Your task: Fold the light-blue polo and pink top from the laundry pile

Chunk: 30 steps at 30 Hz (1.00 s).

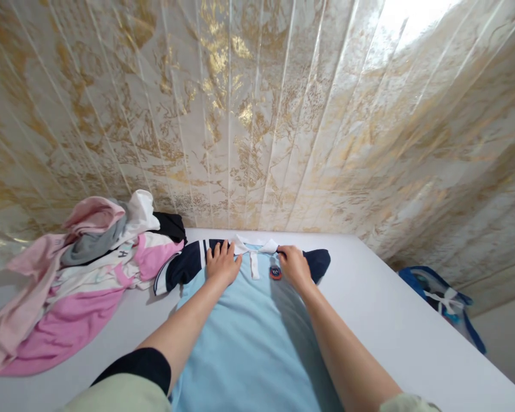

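Note:
A light blue polo shirt [244, 343] lies front up on the white table, with navy sleeves, a white collar and a small round badge on the chest. My left hand [224, 264] rests flat on its shoulder beside the collar, fingers spread. At the other shoulder, my right hand [295, 266] has its fingers curled and pinched on the fabric near the collar's end. The striped navy sleeve [184, 264] sticks out to the left. Part of the right sleeve [318, 263] is hidden behind my right hand. The shirt's lower hem is out of view.
A heap of pink, white, grey and black clothes [86, 292] lies at the table's left. The white table [381, 309] meets a gold-patterned curtain [240, 114] at the back. Beyond its right edge is a clear bag with blue trim [444, 300].

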Motion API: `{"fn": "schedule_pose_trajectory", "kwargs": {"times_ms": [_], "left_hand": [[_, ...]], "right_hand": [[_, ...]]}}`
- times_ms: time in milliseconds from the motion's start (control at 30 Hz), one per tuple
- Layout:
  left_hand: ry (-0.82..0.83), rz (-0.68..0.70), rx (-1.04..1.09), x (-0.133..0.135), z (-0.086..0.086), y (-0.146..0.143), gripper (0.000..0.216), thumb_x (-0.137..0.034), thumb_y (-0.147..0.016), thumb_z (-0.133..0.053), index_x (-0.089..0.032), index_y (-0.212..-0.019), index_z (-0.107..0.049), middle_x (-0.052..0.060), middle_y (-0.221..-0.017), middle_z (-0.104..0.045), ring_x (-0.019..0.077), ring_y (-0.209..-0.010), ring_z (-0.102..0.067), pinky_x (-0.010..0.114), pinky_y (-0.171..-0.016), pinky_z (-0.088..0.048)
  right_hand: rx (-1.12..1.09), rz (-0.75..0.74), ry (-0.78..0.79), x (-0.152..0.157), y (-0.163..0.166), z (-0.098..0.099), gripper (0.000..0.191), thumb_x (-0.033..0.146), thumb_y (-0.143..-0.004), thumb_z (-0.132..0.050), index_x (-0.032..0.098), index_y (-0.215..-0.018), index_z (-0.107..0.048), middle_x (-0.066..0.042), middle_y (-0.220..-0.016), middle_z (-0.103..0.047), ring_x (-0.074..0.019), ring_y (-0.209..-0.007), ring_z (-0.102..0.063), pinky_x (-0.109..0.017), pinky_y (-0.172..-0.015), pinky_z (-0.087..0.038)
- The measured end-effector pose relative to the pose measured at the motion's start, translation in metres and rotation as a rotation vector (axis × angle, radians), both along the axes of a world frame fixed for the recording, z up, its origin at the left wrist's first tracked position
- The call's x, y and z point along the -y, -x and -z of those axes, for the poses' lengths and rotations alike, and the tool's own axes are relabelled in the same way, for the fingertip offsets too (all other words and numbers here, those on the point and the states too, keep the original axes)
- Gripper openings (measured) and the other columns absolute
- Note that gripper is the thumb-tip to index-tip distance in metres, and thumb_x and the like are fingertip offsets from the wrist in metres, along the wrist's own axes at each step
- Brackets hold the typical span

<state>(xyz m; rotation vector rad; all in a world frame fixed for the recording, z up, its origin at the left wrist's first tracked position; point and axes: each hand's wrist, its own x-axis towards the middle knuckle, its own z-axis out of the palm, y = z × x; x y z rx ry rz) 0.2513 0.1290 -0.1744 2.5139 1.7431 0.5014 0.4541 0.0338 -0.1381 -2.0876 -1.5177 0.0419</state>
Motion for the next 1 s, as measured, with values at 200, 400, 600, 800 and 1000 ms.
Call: {"fn": "schedule_pose_trajectory", "kwargs": {"times_ms": [200, 400, 600, 800, 1000], "left_hand": [[-0.023, -0.006, -0.008, 0.002, 0.0, 0.0, 0.058, -0.047, -0.092, -0.032, -0.021, -0.142, -0.044, 0.009, -0.152, -0.037, 0.0317, -0.138, -0.032, 0.051, -0.113, -0.017], [-0.047, -0.006, -0.017, 0.003, -0.001, -0.001, 0.058, -0.046, -0.092, -0.032, -0.019, -0.142, -0.045, 0.011, -0.151, -0.038, 0.0326, -0.138, -0.032, 0.052, -0.112, -0.017], [-0.065, -0.003, -0.032, 0.002, 0.001, -0.001, 0.058, -0.046, -0.092, -0.031, -0.019, -0.142, -0.045, 0.011, -0.15, -0.04, 0.0331, -0.136, -0.034, 0.052, -0.111, -0.019], [-0.074, 0.003, -0.024, 0.002, 0.001, -0.001, 0.058, -0.046, -0.092, -0.031, -0.018, -0.141, -0.046, 0.012, -0.151, -0.039, 0.0334, -0.136, -0.033, 0.052, -0.111, -0.019], [-0.057, -0.005, -0.029, 0.004, -0.002, -0.001, 0.058, -0.047, -0.092, -0.031, -0.019, -0.142, -0.044, 0.011, -0.151, -0.039, 0.0326, -0.137, -0.033, 0.051, -0.111, -0.02]], "right_hand": [[-0.164, 0.164, 0.211, 0.022, -0.108, -0.03, 0.03, 0.023, -0.076, -0.058, 0.016, -0.103, -0.067, -0.011, -0.106, -0.068, -0.0233, -0.1, -0.06, -0.033, -0.083, -0.046], [-0.345, 0.005, 0.277, 0.041, -0.127, -0.033, 0.011, 0.028, -0.074, -0.059, 0.018, -0.069, -0.059, -0.001, -0.062, -0.066, -0.0152, -0.065, -0.061, -0.023, -0.06, -0.046], [-0.373, -0.045, 0.186, 0.05, -0.132, -0.042, 0.02, 0.029, -0.071, -0.065, 0.018, -0.088, -0.063, -0.007, -0.089, -0.071, -0.0176, -0.084, -0.064, -0.026, -0.074, -0.048], [-0.595, -0.103, 0.283, 0.068, -0.128, -0.034, 0.023, 0.037, -0.065, -0.069, 0.019, -0.072, -0.057, 0.0, -0.068, -0.063, -0.0145, -0.066, -0.058, -0.025, -0.063, -0.047], [-0.548, 0.057, 0.108, 0.069, -0.135, -0.062, 0.036, 0.054, -0.087, -0.047, 0.02, -0.091, -0.061, -0.007, -0.08, -0.067, -0.0201, -0.076, -0.065, -0.028, -0.064, -0.05]]}}
